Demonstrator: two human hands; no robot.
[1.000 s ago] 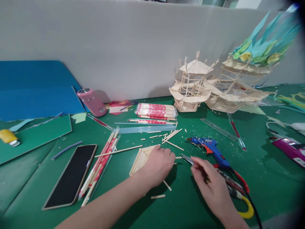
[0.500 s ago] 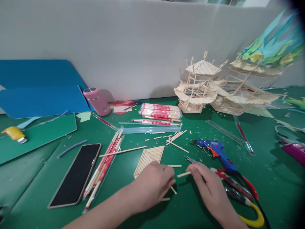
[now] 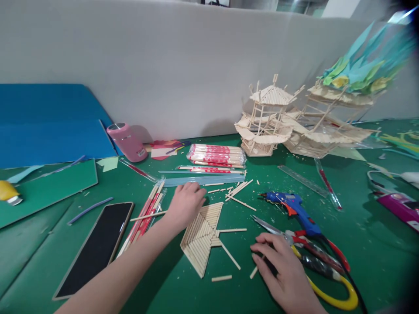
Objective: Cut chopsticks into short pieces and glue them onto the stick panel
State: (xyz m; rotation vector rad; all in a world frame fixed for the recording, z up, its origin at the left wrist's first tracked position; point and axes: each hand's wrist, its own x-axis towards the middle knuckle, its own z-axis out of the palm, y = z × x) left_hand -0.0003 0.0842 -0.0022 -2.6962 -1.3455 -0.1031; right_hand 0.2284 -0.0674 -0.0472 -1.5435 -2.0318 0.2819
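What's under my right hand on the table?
A short wooden stick pokes out from beneath the right hand, lying on the green mat. Its other end, and anything else underneath, is covered.

the left hand (image 3: 187, 201) is seen stretched forward from a bare forearm that enters at the lower left and runs diagonally up toward the middle. its back is turned upward, the knuckles are bent and the fingers are curled downward, with the wrist held nearly straight. the right hand (image 3: 284, 272) is seen low at the right, palm down and back upward, its fingers loosely spread and pointed leftward. the two hands are held well apart.
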